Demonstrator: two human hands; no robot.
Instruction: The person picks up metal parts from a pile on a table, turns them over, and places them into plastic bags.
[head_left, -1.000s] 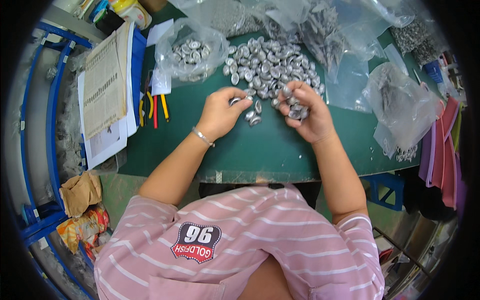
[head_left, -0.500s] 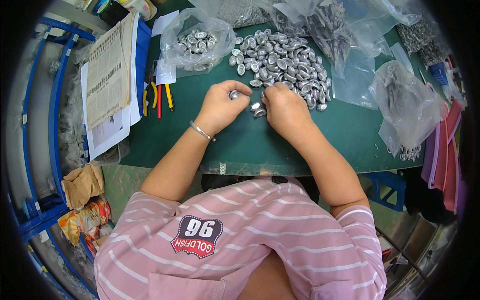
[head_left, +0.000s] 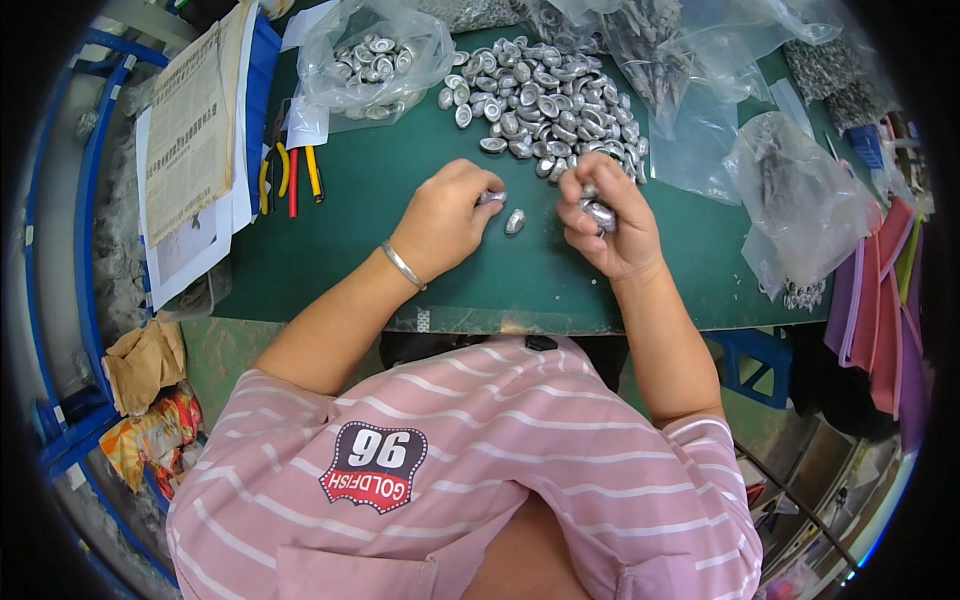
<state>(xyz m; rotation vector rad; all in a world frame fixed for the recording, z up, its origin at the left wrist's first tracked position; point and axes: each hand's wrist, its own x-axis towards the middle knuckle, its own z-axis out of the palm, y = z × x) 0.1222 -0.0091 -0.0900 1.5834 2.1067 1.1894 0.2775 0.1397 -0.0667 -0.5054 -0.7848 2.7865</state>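
My left hand (head_left: 446,214) is closed over the table, with a small silvery oval metal piece (head_left: 491,198) pinched between thumb and fingers. Just right of it a single loose oval piece (head_left: 515,221) lies on the green tabletop. My right hand (head_left: 612,216) is turned partly palm-up, its fingers curled round a few oval metal pieces (head_left: 600,216). Beyond both hands spreads a heap of the same hollow, cup-like pieces (head_left: 545,100), its near edge close to the right fingertips.
A clear plastic bag (head_left: 375,60) with similar pieces stands back left, near red and yellow-handled tools (head_left: 293,182). Papers (head_left: 195,140) lean at the left. Clear bags (head_left: 795,190) of small parts lie right and back. The green table (head_left: 440,285) ends before my body.
My right hand has moved right, away from the left, and turned over with pieces in its fingers. One of the loose pieces between the hands has gone from the table.
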